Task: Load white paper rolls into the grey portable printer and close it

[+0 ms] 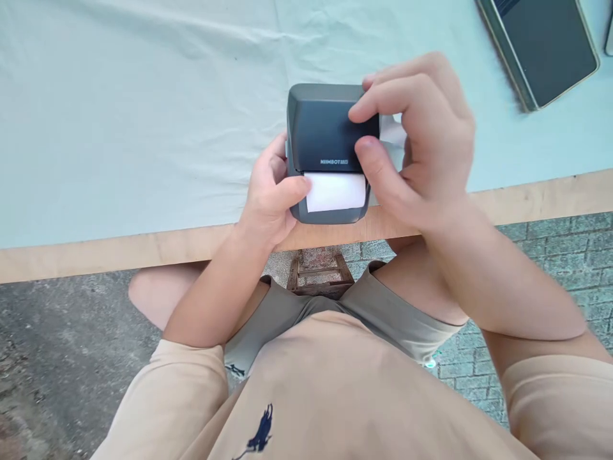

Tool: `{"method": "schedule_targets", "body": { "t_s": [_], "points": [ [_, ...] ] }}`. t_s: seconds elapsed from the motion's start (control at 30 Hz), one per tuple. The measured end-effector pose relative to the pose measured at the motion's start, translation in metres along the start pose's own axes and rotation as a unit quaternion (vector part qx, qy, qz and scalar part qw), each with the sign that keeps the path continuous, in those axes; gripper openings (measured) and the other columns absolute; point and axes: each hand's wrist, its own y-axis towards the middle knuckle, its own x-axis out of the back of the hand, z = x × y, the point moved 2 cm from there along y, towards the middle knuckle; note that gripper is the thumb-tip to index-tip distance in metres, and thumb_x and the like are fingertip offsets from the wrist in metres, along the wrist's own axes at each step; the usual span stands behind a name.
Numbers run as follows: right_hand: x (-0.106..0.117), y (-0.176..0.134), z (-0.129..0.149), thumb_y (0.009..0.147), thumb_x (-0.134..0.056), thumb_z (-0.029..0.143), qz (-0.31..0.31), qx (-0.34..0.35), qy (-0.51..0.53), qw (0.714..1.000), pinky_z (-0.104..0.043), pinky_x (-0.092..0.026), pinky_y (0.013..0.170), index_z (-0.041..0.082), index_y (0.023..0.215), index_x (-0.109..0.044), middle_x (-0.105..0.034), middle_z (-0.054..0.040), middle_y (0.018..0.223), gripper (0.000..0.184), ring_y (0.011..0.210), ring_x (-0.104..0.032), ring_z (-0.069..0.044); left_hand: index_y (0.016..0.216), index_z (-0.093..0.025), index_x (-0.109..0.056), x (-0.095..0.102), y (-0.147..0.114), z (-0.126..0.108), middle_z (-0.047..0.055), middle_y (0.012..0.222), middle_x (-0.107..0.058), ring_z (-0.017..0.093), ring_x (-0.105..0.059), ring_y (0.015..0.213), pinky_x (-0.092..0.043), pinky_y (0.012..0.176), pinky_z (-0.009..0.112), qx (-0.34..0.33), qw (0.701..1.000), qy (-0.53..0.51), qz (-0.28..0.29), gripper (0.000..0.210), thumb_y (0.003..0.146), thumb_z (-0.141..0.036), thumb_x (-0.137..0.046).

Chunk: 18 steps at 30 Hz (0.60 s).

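My left hand grips a dark label printer from its left side, with the thumb at the left edge of a white label in the printer's front. The lid is down and carries the word NIIMBOT. Over the printer's right edge is my right hand, thumb and index finger apart at the lid; whether they touch it I cannot tell. A white piece, perhaps paper, shows between the printer and the right hand, partly hidden by the fingers.
A pale cloth covers the table, whose bare wooden front edge runs below my hands. A dark-screened phone lies at the upper right, with part of another object beyond it. Beneath the table edge stands a wooden stool or frame.
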Motion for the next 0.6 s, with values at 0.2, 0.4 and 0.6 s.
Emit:
{"method": "schedule_targets", "body": {
  "t_s": [0.2,0.4,0.6],
  "points": [
    [-0.013,-0.009,0.008,0.092,-0.046,0.034,-0.010,-0.083,0.076,0.994,-0.043,-0.039,0.118,0.033,0.126,-0.045,-0.050,-0.0021,0.134,0.033,0.134,-0.045,-0.020,0.104,-0.021,-0.063,-0.004,0.000,-0.005,0.004,0.099,-0.070,0.028,-0.057,0.126,-0.053,0.101,0.038,-0.018,0.999,-0.034,0.001,0.034,0.079,-0.041,-0.074],
    [-0.008,-0.008,0.003,0.091,-0.055,0.038,0.044,-0.180,0.140,0.973,-0.030,-0.057,0.095,0.031,0.132,-0.040,-0.044,-0.0022,0.143,0.045,0.132,-0.048,-0.018,0.102,-0.020,-0.063,-0.007,-0.001,-0.008,0.004,0.100,-0.070,0.030,-0.063,0.119,-0.056,0.097,0.037,-0.013,0.999,-0.028,-0.014,0.034,0.077,-0.040,-0.076],
    [0.000,-0.002,0.007,0.088,-0.058,0.042,0.072,-0.196,0.125,0.970,-0.026,-0.060,0.084,0.030,0.129,-0.043,-0.047,-0.0006,0.139,0.045,0.129,-0.050,-0.019,0.100,-0.023,-0.064,-0.007,-0.003,-0.006,0.003,0.099,-0.070,0.030,-0.060,0.124,-0.058,0.093,0.038,0.005,0.996,0.009,-0.091,0.024,0.084,-0.039,-0.067]
  ]
}}
